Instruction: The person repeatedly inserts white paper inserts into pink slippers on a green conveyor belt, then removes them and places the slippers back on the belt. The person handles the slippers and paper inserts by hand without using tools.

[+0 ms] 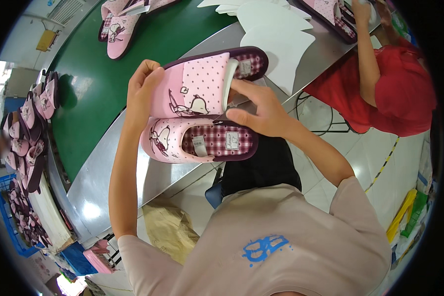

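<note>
Brightly lit workroom with a pale tiled floor (367, 152) and a green worktop (86, 111).
A shiny metal border (111, 170) edges the worktop, catching a white glare. Yellow-and-black striped tape (383, 165) runs along the glossy floor, right of a dark-framed stool (330, 131). At far left, bright window panes (1, 73) show; a small yellow box (46, 40) sits against the pale wall (25, 48) at upper left.

The far slipper (202, 84) is pink, dotted and dog-printed, with a white piece (229, 81) showing in its opening. The near slipper (175, 153), also pink, has a dog on its toe and a checked insole (213, 134) bearing a label (232, 140) and a small tag (199, 146). Both, dark-soled, are held side by side, toes left.
</note>
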Motion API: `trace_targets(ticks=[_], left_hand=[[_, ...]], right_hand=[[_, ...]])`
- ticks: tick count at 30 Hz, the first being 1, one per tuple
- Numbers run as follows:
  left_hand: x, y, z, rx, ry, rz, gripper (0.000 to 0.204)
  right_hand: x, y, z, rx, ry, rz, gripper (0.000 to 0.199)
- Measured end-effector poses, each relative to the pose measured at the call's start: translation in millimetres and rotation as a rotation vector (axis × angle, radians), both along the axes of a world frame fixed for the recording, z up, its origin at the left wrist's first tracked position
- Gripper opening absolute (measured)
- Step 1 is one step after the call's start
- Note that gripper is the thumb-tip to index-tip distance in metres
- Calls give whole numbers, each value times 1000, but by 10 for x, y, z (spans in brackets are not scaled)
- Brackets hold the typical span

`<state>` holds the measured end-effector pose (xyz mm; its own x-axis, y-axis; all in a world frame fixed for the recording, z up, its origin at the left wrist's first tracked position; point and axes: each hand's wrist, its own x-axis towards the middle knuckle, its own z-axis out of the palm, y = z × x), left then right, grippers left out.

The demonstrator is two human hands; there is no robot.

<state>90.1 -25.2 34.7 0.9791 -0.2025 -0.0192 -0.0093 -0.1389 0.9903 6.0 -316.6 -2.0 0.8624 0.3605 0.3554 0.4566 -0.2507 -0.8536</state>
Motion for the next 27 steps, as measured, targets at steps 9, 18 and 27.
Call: trace_targets(ticks=[9,18,27], left_hand=[[-234,3,-119,13,-75,-64,44],[-323,-114,-70,-38,-160,-242,59],[-318,-63,-131,7,-237,-239,46]], right_hand=[[196,324,-35,165,145,270,54],[441,400,262,212,685,503,45],[381,561,59,244,566,361,35]])
